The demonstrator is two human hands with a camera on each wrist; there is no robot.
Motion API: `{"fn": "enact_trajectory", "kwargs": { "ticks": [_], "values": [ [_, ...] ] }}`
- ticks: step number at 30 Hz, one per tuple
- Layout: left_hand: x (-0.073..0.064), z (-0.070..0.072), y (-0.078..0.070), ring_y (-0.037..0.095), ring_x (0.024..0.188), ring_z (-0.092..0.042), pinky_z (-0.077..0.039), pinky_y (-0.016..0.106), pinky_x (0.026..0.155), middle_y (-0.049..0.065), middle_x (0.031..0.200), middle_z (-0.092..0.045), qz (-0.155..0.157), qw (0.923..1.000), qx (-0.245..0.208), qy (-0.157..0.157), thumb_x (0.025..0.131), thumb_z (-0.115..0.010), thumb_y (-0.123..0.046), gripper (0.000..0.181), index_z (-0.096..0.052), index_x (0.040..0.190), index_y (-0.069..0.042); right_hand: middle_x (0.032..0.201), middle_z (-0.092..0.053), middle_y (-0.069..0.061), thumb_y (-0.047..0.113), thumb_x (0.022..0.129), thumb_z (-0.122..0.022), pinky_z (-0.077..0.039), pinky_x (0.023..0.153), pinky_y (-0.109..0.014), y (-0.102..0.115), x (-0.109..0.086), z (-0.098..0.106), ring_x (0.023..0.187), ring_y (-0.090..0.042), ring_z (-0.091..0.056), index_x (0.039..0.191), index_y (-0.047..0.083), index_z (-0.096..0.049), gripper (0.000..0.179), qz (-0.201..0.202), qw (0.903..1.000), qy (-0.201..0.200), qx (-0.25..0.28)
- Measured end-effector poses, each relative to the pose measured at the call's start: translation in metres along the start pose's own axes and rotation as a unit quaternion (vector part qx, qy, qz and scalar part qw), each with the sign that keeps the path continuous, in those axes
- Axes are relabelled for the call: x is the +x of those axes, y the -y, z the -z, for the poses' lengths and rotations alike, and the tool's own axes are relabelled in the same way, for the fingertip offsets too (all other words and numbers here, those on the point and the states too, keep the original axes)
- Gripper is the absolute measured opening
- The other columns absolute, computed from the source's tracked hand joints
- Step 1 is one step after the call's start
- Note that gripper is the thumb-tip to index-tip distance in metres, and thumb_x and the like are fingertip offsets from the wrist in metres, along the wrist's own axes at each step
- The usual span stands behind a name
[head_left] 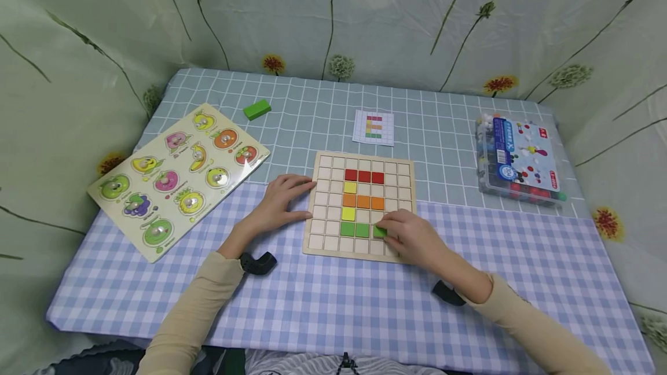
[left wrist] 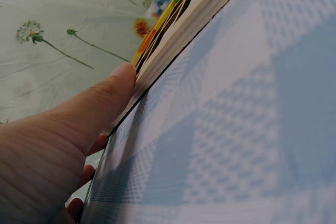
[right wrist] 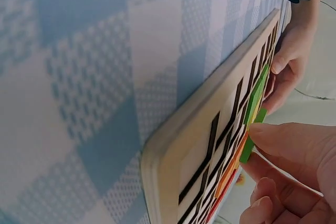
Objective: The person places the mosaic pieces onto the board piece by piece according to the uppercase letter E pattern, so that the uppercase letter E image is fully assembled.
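A wooden grid board (head_left: 330, 243) lies on the table, with red tiles (head_left: 364, 176), yellow tiles (head_left: 348, 214), orange tiles (head_left: 363, 201) and green tiles (head_left: 354, 229) set in its cells. Between thumb and fingers, my right hand (head_left: 417, 239) pinches another green tile (head_left: 379, 232) at the right end of the green row. In the right wrist view that green tile (right wrist: 247, 153) stands tilted above the board. My left hand (head_left: 276, 204) touches the board's left edge with thumb and fingertips, fingers spread. The left wrist view has its thumb (left wrist: 118, 85) against the board's side.
Behind the board lies a pattern card (head_left: 373, 128) with a coloured grid. A fruit knob puzzle (head_left: 177, 175) is at the left, a green block (head_left: 257, 110) beyond it. At the right stands a clear plastic box (head_left: 521, 161) of coloured balls. Checked cloths cover the table.
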State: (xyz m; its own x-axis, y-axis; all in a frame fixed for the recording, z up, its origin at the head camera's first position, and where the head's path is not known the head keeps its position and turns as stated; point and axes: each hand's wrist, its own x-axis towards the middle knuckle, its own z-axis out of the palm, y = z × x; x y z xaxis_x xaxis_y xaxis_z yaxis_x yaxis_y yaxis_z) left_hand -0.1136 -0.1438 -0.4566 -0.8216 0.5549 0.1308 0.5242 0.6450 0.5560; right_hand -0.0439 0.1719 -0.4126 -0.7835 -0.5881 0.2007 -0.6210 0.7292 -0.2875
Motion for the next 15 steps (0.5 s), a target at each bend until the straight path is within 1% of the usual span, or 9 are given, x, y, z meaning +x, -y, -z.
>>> {"fn": "enact_trajectory", "kwargs": {
  "ticks": [5,8,12,15],
  "values": [
    [-0.0004,0.0006,-0.0010,0.031,0.129,-0.036,-0.024,0.054,0.106,0.010,0.140,-0.048,0.001,1.0000,0.000,-0.001,0.078,-0.074,-0.033,0.067,-0.049,0.137,-0.012,0.094,-0.070,-0.005,0.002,0.074,-0.073,-0.054,0.076,-0.032,0.0008,0.0007,-0.0019,0.091,-0.019,-0.064,0.094,0.005,-0.074,0.020,0.008,0.9999,0.009,0.002],
    [-0.0006,0.0006,-0.0015,0.031,0.129,-0.036,-0.024,0.055,0.105,0.010,0.139,-0.048,-0.001,1.0000,-0.001,-0.001,0.078,-0.075,-0.033,0.067,-0.050,0.137,-0.012,0.094,-0.069,-0.004,0.003,0.074,-0.074,-0.054,0.075,-0.031,0.0011,0.0010,-0.0036,0.089,-0.018,-0.063,0.094,0.005,-0.074,0.020,0.006,0.9998,0.016,-0.001],
    [-0.0006,-0.0009,-0.0008,0.031,0.128,-0.036,-0.025,0.055,0.105,0.011,0.139,-0.049,-0.005,1.0000,-0.002,-0.001,0.077,-0.075,-0.032,0.067,-0.050,0.136,-0.011,0.094,-0.068,-0.004,0.005,0.074,-0.075,-0.054,0.073,-0.031,0.0019,0.0012,-0.0056,0.088,-0.018,-0.062,0.094,0.007,-0.074,0.020,-0.006,0.9996,0.027,-0.003],
    [-0.0006,-0.0024,0.0001,0.031,0.128,-0.036,-0.025,0.055,0.105,0.011,0.139,-0.049,-0.006,1.0000,-0.004,0.002,0.077,-0.075,-0.032,0.067,-0.051,0.136,-0.011,0.096,-0.067,-0.004,0.011,0.074,-0.077,-0.054,0.072,-0.031,0.0026,0.0008,-0.0058,0.089,-0.018,-0.061,0.095,0.007,-0.074,0.022,-0.018,0.9991,0.037,0.001]
  ]
}}
